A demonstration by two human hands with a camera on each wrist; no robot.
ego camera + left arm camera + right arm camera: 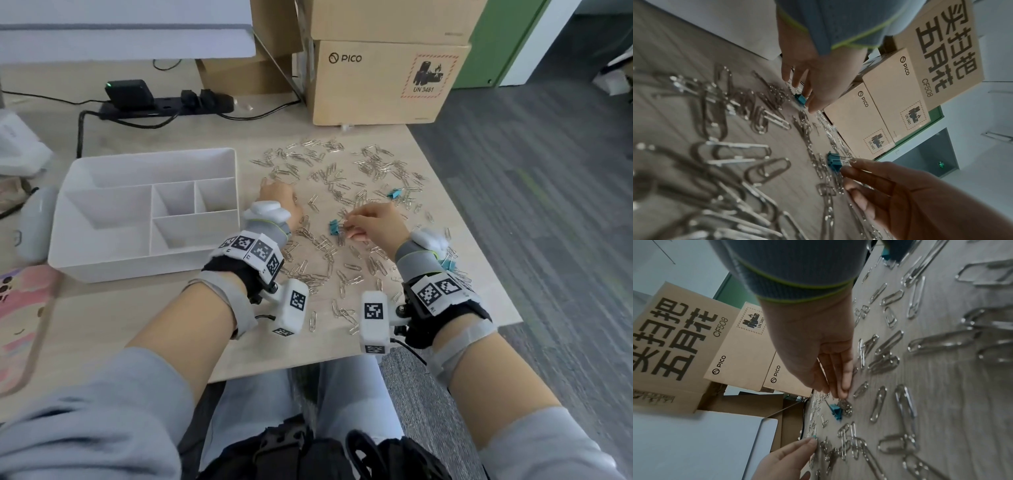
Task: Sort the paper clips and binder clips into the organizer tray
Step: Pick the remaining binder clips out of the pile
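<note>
Several silver paper clips (342,192) lie scattered over the wooden table (137,318), with a few teal binder clips among them. My right hand (352,226) pinches the wire handle of one teal binder clip (333,228) that rests on the table; in the left wrist view the same binder clip (833,163) shows at its fingertips. My left hand (277,202) curls down over the table just right of the tray, and its thumb and fingers close round a second teal binder clip (799,99), hidden in the head view. The white organizer tray (68,219) holds nothing.
Another teal binder clip (394,194) lies beyond my right hand, and one (446,263) sits by my right wrist. Cardboard boxes (387,82) stand at the back. A black power strip (164,104) lies behind the tray. The table's right edge (469,222) is close.
</note>
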